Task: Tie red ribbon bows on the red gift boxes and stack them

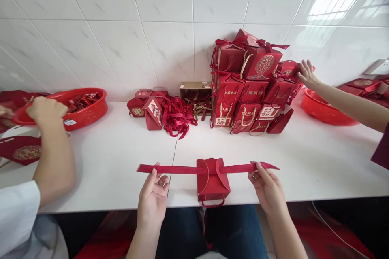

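Progress, as judged: flaps point(203, 180) of red box point(214, 188) closed; red ribbon point(188, 169) laid across at the flaps, both tails point(238, 168) outstretched; knot not yet formed, in contrast to tied ribbon on stacked boxes point(252, 91) beyond the hands. Box location: on tabletop point(106, 170), between left hand point(153, 194) and right hand point(269, 192), apart from both. Hand state: each pinching one tail. Ribbon long axis: left to right, hand to hand, nearly level. Cord handle point(215, 205) directed toward the wearer; box long axis uncertain from this angle.
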`<state>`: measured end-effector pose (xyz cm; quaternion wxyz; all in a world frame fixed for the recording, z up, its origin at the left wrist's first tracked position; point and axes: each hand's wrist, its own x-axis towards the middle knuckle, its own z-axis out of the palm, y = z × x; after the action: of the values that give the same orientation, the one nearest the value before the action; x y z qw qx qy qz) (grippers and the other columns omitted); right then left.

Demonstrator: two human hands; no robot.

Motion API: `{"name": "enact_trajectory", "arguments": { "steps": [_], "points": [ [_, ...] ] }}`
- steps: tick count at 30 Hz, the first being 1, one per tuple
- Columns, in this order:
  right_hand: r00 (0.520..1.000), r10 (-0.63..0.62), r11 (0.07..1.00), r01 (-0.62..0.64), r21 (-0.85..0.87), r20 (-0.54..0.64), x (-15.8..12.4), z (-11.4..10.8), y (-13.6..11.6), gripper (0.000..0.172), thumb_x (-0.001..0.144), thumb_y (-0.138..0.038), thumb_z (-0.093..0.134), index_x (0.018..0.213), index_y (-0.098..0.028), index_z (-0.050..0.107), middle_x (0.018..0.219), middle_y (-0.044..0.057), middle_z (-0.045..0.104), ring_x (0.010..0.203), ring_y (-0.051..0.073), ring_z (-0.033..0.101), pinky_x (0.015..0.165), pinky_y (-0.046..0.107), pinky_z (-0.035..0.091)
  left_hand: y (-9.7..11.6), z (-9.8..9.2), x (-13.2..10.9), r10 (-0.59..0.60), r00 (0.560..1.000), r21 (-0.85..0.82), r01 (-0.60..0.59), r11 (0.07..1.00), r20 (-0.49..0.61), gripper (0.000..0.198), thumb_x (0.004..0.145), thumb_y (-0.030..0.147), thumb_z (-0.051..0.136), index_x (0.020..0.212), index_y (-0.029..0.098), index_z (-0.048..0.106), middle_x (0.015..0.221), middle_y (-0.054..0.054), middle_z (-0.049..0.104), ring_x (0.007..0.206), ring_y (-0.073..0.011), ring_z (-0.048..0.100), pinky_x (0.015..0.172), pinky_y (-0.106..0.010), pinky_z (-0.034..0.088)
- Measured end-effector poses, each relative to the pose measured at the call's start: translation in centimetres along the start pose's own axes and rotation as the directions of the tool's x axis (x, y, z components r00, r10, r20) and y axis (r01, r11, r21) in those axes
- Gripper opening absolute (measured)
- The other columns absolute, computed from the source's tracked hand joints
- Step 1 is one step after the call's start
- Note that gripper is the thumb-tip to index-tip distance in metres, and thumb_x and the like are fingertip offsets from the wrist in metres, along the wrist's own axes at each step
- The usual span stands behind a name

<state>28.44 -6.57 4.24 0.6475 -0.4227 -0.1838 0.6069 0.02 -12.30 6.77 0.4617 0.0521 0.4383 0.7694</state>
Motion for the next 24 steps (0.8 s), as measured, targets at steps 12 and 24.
{"name": "enact_trajectory", "arguments": {
  "steps": [12,24],
  "points": [
    [0.908,-0.417,0.888,0.415,-0.197,0.029,-0.5,2.3,-3.5,0.026,0.07,-0.038,0.08,0.083,-0.016,0.073,0.074,0.004,0.071,0.061,0.011,0.061,0.062,0.026,0.051,3.5,3.5,0.2,0.223,0.968,0.043,-0.229,0.972,0.118,0.03,0.057,0.03,0.087,0.082,0.02,0.074,0.061,0.005,0.062,0.061,-0.0075,0.056,0.055,-0.018,0.044],
    [0.721,-0.546,0.692,0.675,-0.255,0.427,-2.1,10.3,-6.3,0.02,0.079,-0.039,0.071,0.076,-0.02,0.066,0.067,0.0,0.065,0.062,0.013,0.057,0.06,0.026,0.047,3.8,12.3,-2.3,0.278,0.726,0.096,-0.428,0.899,0.629,0.013,0.068,0.026,0.08,0.079,0.022,0.076,0.078,-0.001,0.075,0.079,-0.0142,0.065,0.08,-0.027,0.049]
  ]
}}
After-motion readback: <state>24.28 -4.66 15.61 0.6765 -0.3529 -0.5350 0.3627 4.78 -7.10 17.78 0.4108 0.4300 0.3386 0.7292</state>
